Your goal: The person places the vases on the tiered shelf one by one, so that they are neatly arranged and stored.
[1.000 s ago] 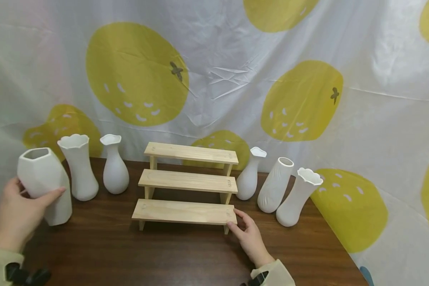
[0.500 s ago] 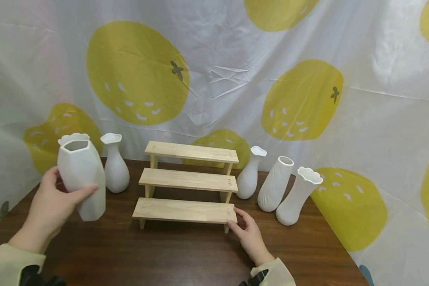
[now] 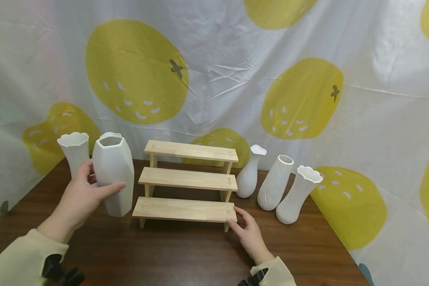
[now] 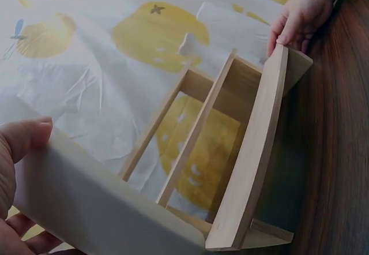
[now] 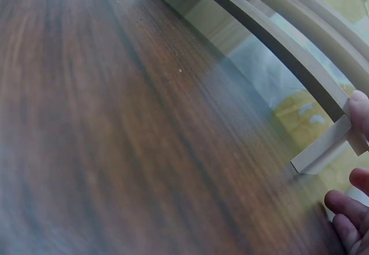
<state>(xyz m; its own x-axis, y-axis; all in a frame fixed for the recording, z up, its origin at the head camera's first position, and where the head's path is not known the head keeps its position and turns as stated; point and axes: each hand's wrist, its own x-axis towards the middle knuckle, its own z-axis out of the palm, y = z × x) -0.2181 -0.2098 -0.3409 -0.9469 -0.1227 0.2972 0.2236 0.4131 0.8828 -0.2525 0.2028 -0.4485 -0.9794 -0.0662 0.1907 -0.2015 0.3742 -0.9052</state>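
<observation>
My left hand (image 3: 79, 198) grips a white faceted vase (image 3: 114, 176) round its middle, upright, just left of the three-step wooden stand (image 3: 187, 178). In the left wrist view the thumb lies along the vase (image 4: 98, 191), beside the end of the stand (image 4: 251, 157). With thumb and fingers my right hand (image 3: 251, 236) pinches the right end of the stand's lowest step (image 3: 182, 209). The right wrist view has that hand (image 5: 351, 209) at its right edge, the thumb on the corner of the step (image 5: 288, 56).
A fluted-rim vase (image 3: 75, 153) stands at the left; another vase's rim (image 3: 111, 135) shows behind the gripped one. Right of the stand are a slender vase (image 3: 249, 174), a round-mouthed vase (image 3: 274, 184) and a fluted one (image 3: 297, 196). A patterned cloth (image 3: 218, 91) hangs behind the table (image 3: 171, 258).
My left hand has moved right with the faceted vase, past the fluted-rim vase to near the stand, now covering most of the left slender vase. The right hand has stayed at the step's end.
</observation>
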